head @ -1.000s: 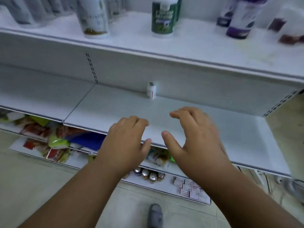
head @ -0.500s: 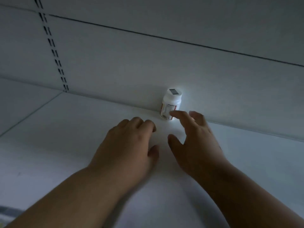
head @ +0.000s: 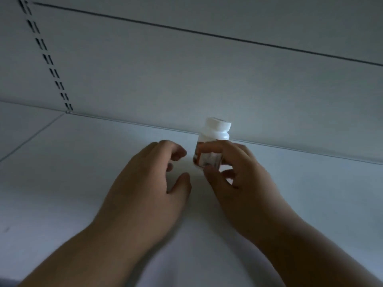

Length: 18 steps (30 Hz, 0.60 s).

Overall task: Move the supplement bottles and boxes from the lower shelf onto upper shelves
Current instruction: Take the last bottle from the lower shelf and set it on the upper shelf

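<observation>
Holding the small white bottle (head: 211,150) w/ my right hand (head: 238,179) at the back of the shelf (head: 83,172), close to the rear panel (head: 186,79); fingers over the label, thumb low on the near side. Can't tell if its base sits on the shelf or is just off it. Left hand (head: 149,183) hovers just beside it, fingers loosely curled, holding nothing, not touching the bottle

Handling, my guess: light rigid plastic, smooth label so a bit slippery, not fragile. Cap is wider than the neck, so that's a fair stop if it slides down. Best hold is round the body mid-label, as I have it; one hand should be enough, left is spare

Vs half a sec ago: right hand's fingertips were only reaching the bottle's side, now they wrap it. Bottle looks tilted and a touch further from the panel than it was. Left hand has crept fwd and curled more. View otherwise the same, dim under the upper shelf
</observation>
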Motion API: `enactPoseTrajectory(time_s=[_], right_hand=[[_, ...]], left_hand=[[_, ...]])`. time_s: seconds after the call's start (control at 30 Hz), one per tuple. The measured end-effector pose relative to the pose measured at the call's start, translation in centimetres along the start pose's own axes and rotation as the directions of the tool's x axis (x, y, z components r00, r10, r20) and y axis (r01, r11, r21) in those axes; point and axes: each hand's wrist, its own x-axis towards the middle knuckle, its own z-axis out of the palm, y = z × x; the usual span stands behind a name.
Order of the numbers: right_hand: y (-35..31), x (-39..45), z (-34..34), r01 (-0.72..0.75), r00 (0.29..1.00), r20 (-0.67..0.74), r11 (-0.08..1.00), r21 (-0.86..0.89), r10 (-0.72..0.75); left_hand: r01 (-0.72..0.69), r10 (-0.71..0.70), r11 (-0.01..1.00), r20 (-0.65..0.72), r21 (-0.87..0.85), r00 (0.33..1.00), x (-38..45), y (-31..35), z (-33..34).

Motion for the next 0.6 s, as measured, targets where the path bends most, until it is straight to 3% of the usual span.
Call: enactPoseTrajectory(time_s=[0.13,0.23,0.33,0.47,0.53,0.6], right_hand=[[-4.2,-4.9,-1.2,-0.188,0.982,0.046,0.907,0.376,0.185],[-8.5,-9.0,-3.2,-0.371,0.929,0.209,0.758,0.537,0.306],[-13.7,-13.4,-5.9,-0.464,0.885,0.351,0.517,0.719,0.305],[-20.9,-18.0,-9.4,-0.508,0.85,0.419,0.287,0.812,0.319],[-23.7,-19.4,-10.4,-0.527,0.843,0.449,0.293,0.798,0.296],[-25.5,-20.4,-11.0,-0.512,0.859,0.431,0.435,0.741,0.278]], left_hand=[[0.26,-0.26,0.899,0.048,-0.352,0.964,-4.5,1.8,-3.5],[0.4,-0.381,0.751,0.15,-0.525,0.913,-8.7,4.5,-7.7],[0.463,-0.388,0.706,0.254,-0.537,0.886,-13.5,8.0,-12.7],[0.496,-0.379,0.69,0.32,-0.527,0.868,-20.4,12.4,-19.0],[0.492,-0.37,0.706,0.326,-0.51,0.87,-23.2,14.2,-21.4],[0.466,-0.336,0.736,0.332,-0.492,0.881,-25.2,15.4,-23.3]])
